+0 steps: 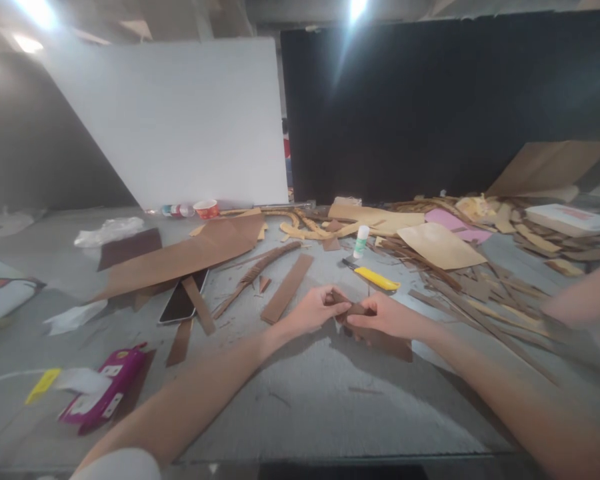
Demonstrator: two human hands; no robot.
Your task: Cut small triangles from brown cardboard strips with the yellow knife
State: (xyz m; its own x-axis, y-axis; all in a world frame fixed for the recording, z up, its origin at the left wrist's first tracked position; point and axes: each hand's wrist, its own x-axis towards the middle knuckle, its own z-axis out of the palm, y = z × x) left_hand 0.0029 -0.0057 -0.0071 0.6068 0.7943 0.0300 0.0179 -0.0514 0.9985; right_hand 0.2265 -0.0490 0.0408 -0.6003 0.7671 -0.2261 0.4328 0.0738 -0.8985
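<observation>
My left hand (pixel 323 308) and my right hand (pixel 379 316) are close together over the middle of the table. Between them they pinch a small brown strip of paper or card (pixel 344 312), partly hidden by the fingers. Under my right hand lies a flat brown piece (pixel 397 345). Just beyond the hands are a yellow utility knife (pixel 376 278) and a glue stick (pixel 361 241) standing upright. To the left of my left hand rests a brown rectangular strip (pixel 287 288), beside a curved, wrapped brown stick shape (pixel 255 270).
A phone (pixel 177 305) lies partly under brown sheets (pixel 200 253). At the near left is a purple power strip (pixel 105 390) with a cord. Heaped brown scraps (pixel 480 287) cover the right side, where another person's arm (pixel 585 293) reaches in. A red paper cup (pixel 207 209) stands behind.
</observation>
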